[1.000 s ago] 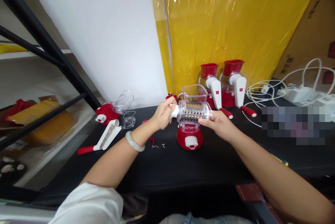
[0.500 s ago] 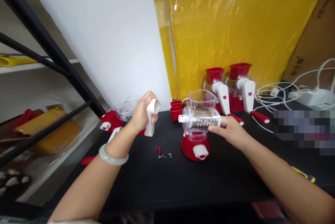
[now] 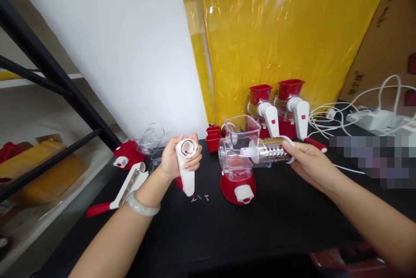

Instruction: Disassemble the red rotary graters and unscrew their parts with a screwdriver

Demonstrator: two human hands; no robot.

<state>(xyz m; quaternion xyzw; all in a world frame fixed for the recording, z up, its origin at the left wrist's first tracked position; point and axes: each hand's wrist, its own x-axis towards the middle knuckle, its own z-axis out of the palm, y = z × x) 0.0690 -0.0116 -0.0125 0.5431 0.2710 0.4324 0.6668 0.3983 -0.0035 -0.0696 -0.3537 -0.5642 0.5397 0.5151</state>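
My left hand point(image 3: 170, 158) is closed round a white crank handle point(image 3: 186, 174), its round socket facing me and a red grip partly hidden below. My right hand point(image 3: 310, 163) pinches the white rim of a metal grater drum point(image 3: 274, 151). The drum lies partway inside the clear housing point(image 3: 237, 150) of a rotary grater, its outer end sticking out to the right. Under the housing is the red base point(image 3: 238, 188) with a white knob point(image 3: 244, 194). Several small screws point(image 3: 199, 198) lie on the black table between my hands.
Two assembled red-and-white graters point(image 3: 291, 109) stand at the back right, near tangled white cables point(image 3: 334, 117). Small red hoppers point(image 3: 213, 140) sit behind the housing. At left are another red base point(image 3: 129, 155), clear parts point(image 3: 151, 137) and a second crank point(image 3: 128, 187).
My right hand has drawn the drum partly out of the housing towards the right. My left hand has turned the crank so its socket faces me. The view has shifted slightly.
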